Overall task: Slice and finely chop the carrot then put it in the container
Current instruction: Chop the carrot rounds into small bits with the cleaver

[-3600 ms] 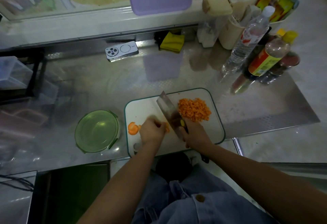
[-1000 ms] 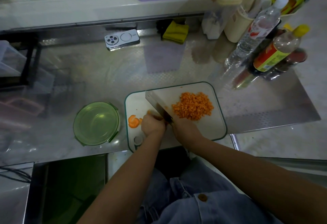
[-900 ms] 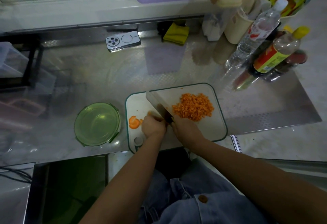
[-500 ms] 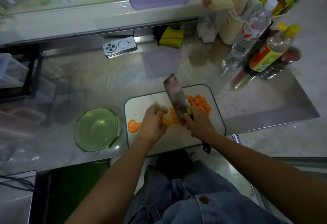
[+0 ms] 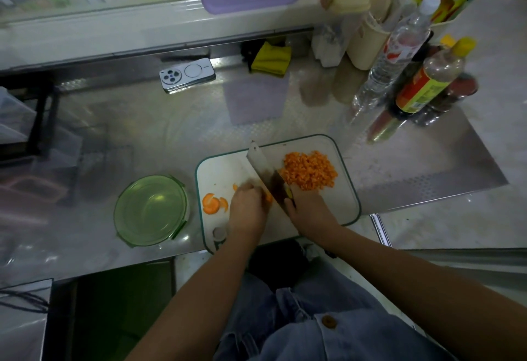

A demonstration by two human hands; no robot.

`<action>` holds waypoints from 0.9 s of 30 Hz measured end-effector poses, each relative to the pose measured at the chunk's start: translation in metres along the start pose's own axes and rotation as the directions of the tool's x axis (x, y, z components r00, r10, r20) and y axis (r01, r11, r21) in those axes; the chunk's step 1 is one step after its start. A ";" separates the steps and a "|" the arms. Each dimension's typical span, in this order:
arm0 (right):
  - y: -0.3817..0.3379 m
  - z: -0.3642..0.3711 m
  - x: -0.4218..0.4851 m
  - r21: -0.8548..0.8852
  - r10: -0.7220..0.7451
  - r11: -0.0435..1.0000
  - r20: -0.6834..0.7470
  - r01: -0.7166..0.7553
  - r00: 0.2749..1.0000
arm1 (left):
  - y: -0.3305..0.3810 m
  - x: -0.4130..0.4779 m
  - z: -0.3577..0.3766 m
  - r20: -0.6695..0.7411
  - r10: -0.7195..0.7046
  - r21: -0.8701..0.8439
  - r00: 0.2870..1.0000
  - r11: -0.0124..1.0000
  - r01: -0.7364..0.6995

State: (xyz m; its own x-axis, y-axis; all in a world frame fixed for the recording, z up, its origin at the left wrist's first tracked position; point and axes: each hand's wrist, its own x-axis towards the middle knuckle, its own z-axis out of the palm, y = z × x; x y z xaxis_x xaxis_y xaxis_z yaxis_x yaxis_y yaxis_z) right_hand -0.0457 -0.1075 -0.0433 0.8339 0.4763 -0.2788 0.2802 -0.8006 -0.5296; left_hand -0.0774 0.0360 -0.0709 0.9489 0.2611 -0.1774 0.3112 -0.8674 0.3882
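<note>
Phone (image 5: 186,74), bottles (image 5: 399,55) behind cutting board (image 5: 346,198).

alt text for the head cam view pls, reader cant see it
On a white cutting board, the right hand holds a cleaver beside the left hand steadying carrot; a chopped carrot pile lies right of the blade. A green container sits left of the board.

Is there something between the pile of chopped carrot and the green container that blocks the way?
Yes. The knife and both hands lie between the carrot pile and the container, as do some uncut slices.
</note>
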 end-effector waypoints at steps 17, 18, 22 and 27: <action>-0.009 0.014 0.010 -0.101 -0.040 0.994 0.012 0.041 0.999 | -0.007 -0.004 0.003 -0.020 -0.079 -0.172 0.997 0.982 0.074; -0.007 0.012 0.008 -0.091 -0.042 0.995 0.002 0.042 0.999 | -0.009 -0.005 0.003 -0.028 -0.071 -0.194 0.997 0.979 0.064; -0.009 0.007 0.000 -0.112 -0.081 0.990 0.015 0.082 0.997 | -0.012 -0.010 0.005 -0.071 -0.056 -0.223 0.996 0.974 0.039; -0.012 0.011 0.000 -0.128 -0.055 0.990 0.048 0.061 0.997 | -0.008 -0.008 0.003 -0.097 -0.087 -0.220 0.991 0.973 0.064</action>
State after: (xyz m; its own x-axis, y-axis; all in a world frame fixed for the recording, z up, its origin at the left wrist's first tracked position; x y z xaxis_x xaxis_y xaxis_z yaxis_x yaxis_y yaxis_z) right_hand -0.0540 -0.0934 -0.0455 0.7936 0.5364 -0.2873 0.3889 -0.8103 -0.4384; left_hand -0.0878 0.0390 -0.0753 0.9187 0.3756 -0.1224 0.3756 -0.7346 0.5651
